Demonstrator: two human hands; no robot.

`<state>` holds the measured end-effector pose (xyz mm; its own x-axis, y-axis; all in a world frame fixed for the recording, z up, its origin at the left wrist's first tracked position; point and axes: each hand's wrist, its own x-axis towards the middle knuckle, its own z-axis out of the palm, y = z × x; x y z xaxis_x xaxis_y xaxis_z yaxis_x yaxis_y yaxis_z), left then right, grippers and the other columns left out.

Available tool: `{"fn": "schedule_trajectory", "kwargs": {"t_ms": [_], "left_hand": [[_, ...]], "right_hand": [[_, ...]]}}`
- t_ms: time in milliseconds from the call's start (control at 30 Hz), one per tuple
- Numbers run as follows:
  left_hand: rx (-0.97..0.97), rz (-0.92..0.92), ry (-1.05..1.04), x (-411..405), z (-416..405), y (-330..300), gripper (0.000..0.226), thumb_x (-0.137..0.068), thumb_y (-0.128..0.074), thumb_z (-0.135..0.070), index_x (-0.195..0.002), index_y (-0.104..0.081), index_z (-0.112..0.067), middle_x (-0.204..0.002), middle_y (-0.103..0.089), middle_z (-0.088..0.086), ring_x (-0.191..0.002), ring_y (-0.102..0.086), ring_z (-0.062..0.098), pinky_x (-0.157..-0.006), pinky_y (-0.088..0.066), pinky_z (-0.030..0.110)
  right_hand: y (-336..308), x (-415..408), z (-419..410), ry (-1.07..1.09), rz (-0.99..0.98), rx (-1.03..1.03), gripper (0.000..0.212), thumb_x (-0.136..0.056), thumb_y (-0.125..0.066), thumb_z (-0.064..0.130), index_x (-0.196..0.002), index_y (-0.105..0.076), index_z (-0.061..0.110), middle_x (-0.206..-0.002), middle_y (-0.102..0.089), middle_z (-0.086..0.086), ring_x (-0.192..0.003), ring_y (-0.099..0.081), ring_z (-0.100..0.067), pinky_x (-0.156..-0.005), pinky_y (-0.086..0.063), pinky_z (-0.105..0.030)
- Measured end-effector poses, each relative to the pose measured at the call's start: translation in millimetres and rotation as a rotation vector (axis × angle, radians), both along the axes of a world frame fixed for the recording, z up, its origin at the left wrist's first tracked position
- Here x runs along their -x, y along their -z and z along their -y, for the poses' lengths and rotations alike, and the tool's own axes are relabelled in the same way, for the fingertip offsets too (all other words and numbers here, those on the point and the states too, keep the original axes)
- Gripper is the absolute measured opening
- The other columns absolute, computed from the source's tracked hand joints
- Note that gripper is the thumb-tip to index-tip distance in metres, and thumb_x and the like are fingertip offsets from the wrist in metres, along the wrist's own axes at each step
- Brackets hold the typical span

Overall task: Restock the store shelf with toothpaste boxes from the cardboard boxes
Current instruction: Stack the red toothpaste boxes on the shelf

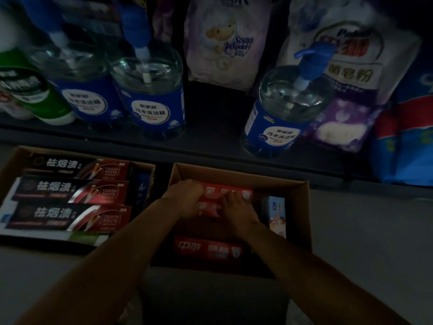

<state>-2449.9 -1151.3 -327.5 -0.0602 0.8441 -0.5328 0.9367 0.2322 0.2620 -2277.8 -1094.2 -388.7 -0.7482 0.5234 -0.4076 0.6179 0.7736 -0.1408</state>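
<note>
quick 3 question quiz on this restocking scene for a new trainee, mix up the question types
1. True or false: both hands are inside the left cardboard box of black toothpaste boxes.
2. Multiple choice: what stands on the shelf right behind the two cardboard boxes? A) pump bottles with blue labels B) cereal boxes C) canned drinks
3. Fill in: the toothpaste boxes under the hands are mainly ___ in colour.

Key
1. False. The left hand and right hand are in the right cardboard box, on the red toothpaste boxes; the left cardboard box of black toothpaste boxes is untouched.
2. A, the pump bottles.
3. Red.
</note>
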Motion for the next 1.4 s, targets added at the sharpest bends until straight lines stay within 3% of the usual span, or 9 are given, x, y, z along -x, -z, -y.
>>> {"fn": "schedule_trajectory", "kwargs": {"t_ms": [133,467,733,933,1033,1167,1300,1400], "left_hand": [[-0.010,0.008,0.007,1.2,-2.6,2.1,0.059,-0.079,-0.071,-0.039,-0.131,-0.052,-0.021,-0.134,-0.051,0.006,-0.122,-0.050,0.023,-0.102,-0.042,0.034],[-0.045,0.032,-0.025,3.6,-2.0,-3.5,0.045,-0.079,-0.070,-0.032,-0.120,-0.059,-0.021,-0.124,-0.059,0.003,-0.110,-0.058,0.020,-0.093,-0.048,0.031],[-0.032,0.069,0.016,1.5,-5.7,-23.7,0.045,-0.077,-0.075,-0.030,-0.119,-0.060,-0.025,-0.122,-0.059,-0.001,-0.109,-0.058,0.016,-0.094,-0.049,0.035],[-0.085,0.035,0.054,-1.0,-3.1,-79.4,0.048,-0.077,-0.076,-0.030,-0.121,-0.060,-0.024,-0.119,-0.057,-0.001,-0.108,-0.055,0.016,-0.093,-0.047,0.033],[-0.115,0.045,0.051,-3.0,-1.3,-123.1,0.045,-0.075,-0.077,-0.032,-0.117,-0.062,-0.025,-0.116,-0.061,-0.003,-0.102,-0.058,0.013,-0.089,-0.050,0.034],[-0.196,-0.003,0.073,-3.5,4.8,-187.6,0.048,-0.073,-0.080,-0.032,-0.117,-0.063,-0.023,-0.115,-0.064,-0.002,-0.099,-0.059,0.013,-0.088,-0.052,0.036],[-0.296,-0.120,0.123,-10.6,15.4,-261.9,0.071,-0.078,-0.076,-0.036,-0.139,-0.048,-0.012,-0.137,-0.053,0.004,-0.122,-0.052,0.018,-0.101,-0.044,0.032],[-0.351,-0.150,0.123,-12.4,21.9,-317.7,0.064,-0.077,-0.077,-0.039,-0.131,-0.055,-0.014,-0.130,-0.059,0.001,-0.114,-0.056,0.017,-0.097,-0.047,0.034]], "right_hand": [[6.1,-2.4,3.8,0.015,0.023,-0.006,0.064,-0.093,-0.055,0.036,-0.143,-0.031,0.005,-0.143,-0.037,-0.019,-0.131,-0.036,-0.034,-0.107,-0.033,-0.045],[9.8,-4.1,10.1,0.029,0.056,-0.003,0.055,-0.096,-0.050,0.027,-0.142,-0.030,0.004,-0.142,-0.034,-0.024,-0.127,-0.041,-0.038,-0.094,-0.045,-0.044],[-7.4,-5.7,1.3,0.001,0.127,0.026,0.062,-0.091,-0.059,0.022,-0.143,-0.031,0.007,-0.147,-0.031,-0.020,-0.130,-0.038,-0.035,-0.104,-0.037,-0.044],[-73.2,-19.3,-3.1,-0.004,0.073,-0.029,0.062,-0.084,-0.067,0.023,-0.139,-0.039,0.014,-0.139,-0.038,-0.012,-0.124,-0.045,-0.029,-0.101,-0.040,-0.042],[-120.3,-27.9,-4.0,-0.035,0.020,-0.090,0.063,-0.082,-0.068,0.025,-0.137,-0.040,0.011,-0.134,-0.041,-0.011,-0.117,-0.049,-0.028,-0.092,-0.044,-0.037],[-194.0,-40.5,-1.9,-0.063,-0.074,-0.171,0.063,-0.081,-0.069,0.038,-0.132,-0.043,0.011,-0.126,-0.045,-0.008,-0.113,-0.051,-0.025,-0.091,-0.048,-0.039],[-266.3,-50.8,1.3,-0.071,-0.173,-0.320,0.050,-0.081,-0.066,0.037,-0.121,-0.048,0.012,-0.119,-0.050,-0.007,-0.104,-0.056,-0.025,-0.081,-0.051,-0.037],[-322.3,-56.6,0.8,-0.088,-0.233,-0.447,0.056,-0.081,-0.067,0.040,-0.125,-0.046,0.013,-0.123,-0.050,-0.007,-0.106,-0.055,-0.024,-0.083,-0.052,-0.039]]}}
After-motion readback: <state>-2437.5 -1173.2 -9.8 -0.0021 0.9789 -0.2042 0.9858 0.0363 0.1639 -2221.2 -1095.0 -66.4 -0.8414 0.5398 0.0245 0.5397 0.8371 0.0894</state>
